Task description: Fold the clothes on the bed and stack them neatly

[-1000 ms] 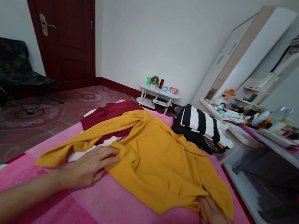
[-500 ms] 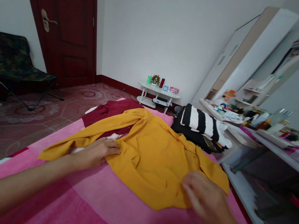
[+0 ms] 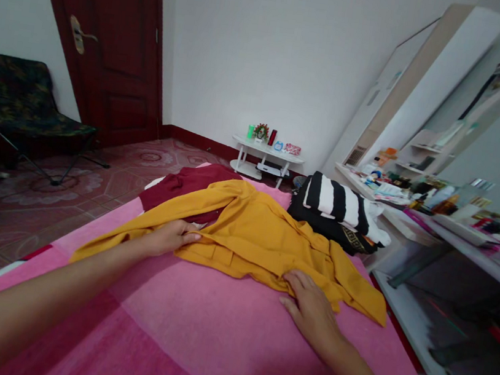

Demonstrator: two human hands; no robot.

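Observation:
A yellow long-sleeved shirt (image 3: 267, 227) lies spread on the pink bedspread (image 3: 194, 322), its lower edge folded up in a band across the front. At the left end of that band, my left hand (image 3: 173, 237) is closed, pinching the cloth between thumb and fingers. My right hand (image 3: 311, 311) rests at the right part of the fold, fingertips touching the cloth and the thumb apart from them over the bedspread. One sleeve stretches left beneath my left forearm; the other reaches right, past my right hand.
Behind the shirt lies a dark red garment (image 3: 180, 187). Folded black and striped clothes (image 3: 336, 203) are stacked at the bed's far right. A cluttered dressing table (image 3: 412, 226) stands along the right side, a folding chair (image 3: 29, 100) at the left, a small white table (image 3: 267, 151) by the wall.
The shirt's lower edge has been turned up and away from me, baring more bedspread. My right hand has moved forward and left; my left hand has shifted slightly forward.

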